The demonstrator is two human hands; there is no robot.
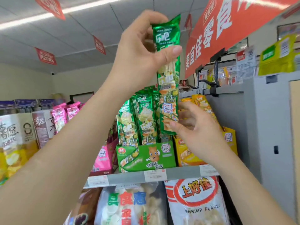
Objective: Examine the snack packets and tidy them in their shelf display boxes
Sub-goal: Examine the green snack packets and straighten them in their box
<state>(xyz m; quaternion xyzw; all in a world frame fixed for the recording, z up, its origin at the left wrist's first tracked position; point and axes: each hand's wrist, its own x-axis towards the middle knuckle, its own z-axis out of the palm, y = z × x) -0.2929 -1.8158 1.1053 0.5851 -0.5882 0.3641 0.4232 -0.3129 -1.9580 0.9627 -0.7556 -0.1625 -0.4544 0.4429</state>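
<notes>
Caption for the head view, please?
Left hand pinches the top of a long green snack packet while the right hand holds its lower end above the green display box.

White panelled ceiling (90,18), strip light (48,15), cream wall (24,82)

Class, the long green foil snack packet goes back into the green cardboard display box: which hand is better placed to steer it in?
Probably the right hand: it holds the lower end of the long green foil snack packet, just above the green cardboard display box. The left hand pinches the top end, higher.
</notes>
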